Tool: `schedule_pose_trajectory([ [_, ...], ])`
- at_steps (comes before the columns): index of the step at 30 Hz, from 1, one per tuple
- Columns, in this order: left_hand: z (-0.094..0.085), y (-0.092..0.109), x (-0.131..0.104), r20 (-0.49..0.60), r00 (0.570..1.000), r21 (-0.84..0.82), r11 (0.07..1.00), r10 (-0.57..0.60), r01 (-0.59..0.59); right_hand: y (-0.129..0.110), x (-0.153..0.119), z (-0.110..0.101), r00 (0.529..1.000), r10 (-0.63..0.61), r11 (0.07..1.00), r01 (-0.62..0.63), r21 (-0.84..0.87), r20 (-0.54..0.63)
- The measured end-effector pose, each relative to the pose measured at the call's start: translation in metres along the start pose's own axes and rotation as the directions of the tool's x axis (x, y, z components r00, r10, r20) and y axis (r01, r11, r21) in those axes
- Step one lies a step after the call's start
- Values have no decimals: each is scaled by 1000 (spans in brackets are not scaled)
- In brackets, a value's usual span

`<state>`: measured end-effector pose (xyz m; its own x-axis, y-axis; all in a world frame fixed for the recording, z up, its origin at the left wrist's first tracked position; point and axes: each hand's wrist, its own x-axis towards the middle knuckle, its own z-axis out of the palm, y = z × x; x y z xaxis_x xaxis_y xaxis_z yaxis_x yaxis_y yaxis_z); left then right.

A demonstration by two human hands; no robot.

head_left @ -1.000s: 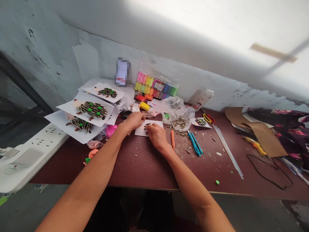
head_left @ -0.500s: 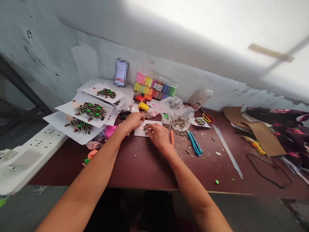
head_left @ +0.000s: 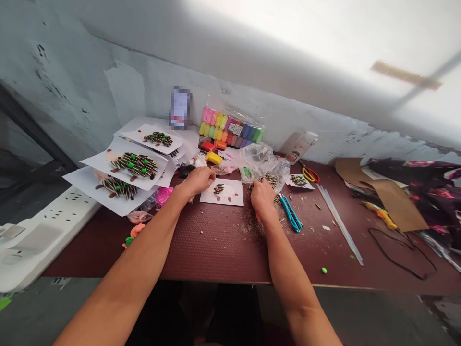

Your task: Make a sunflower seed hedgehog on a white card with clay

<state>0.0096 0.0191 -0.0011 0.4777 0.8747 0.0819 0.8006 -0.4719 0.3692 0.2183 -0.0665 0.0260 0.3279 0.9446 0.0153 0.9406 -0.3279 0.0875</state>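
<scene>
A small white card (head_left: 230, 189) lies between my hands, bearing a pale clay shape with brown bits and several striped seeds at its left part. My left hand (head_left: 200, 181) is at the card's upper left corner, fingers bent together; what they hold, if anything, is too small to tell. At the right, my right hand (head_left: 262, 194) reaches to the seed pile (head_left: 269, 179) by the clear plastic bag (head_left: 257, 158). Its fingertips are bent down among the seeds, and their grip is hidden.
Finished seed-covered cards (head_left: 135, 166) are stacked at left beside a white power strip (head_left: 54, 223). Coloured clay packs (head_left: 232, 129) lean at the back. A blue cutter (head_left: 291, 214), scissors (head_left: 309, 174), clear sticks (head_left: 340, 223) and a yellow glue gun (head_left: 381, 216) lie to the right.
My right hand has moved right from the card to the seed pile, uncovering the card. It now covers most of the orange stick. My left hand has stayed in place.
</scene>
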Motion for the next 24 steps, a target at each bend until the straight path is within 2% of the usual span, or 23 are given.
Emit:
schedule_pose_trajectory([
  [6, -1, 0, 0, 15, 1000, 8, 1000, 5, -5, 4, 3, 1, 1000, -2, 1000, 2, 15, 8],
  [12, -2, 0, 0, 26, 1000, 3, 1000, 3, -3, 10, 2, -3, 999, 18, 999, -15, 53, -41],
  [19, -2, 0, 0, 24, 1000, 4, 1000, -3, 3, 5, 3, -2, 1000, -27, 999, 27, 46, -12],
  [24, -3, 2, 0, 29, 1000, -7, 1000, -5, 5, 2, 4, -2, 999, -11, 998, 9, 59, 40],
])
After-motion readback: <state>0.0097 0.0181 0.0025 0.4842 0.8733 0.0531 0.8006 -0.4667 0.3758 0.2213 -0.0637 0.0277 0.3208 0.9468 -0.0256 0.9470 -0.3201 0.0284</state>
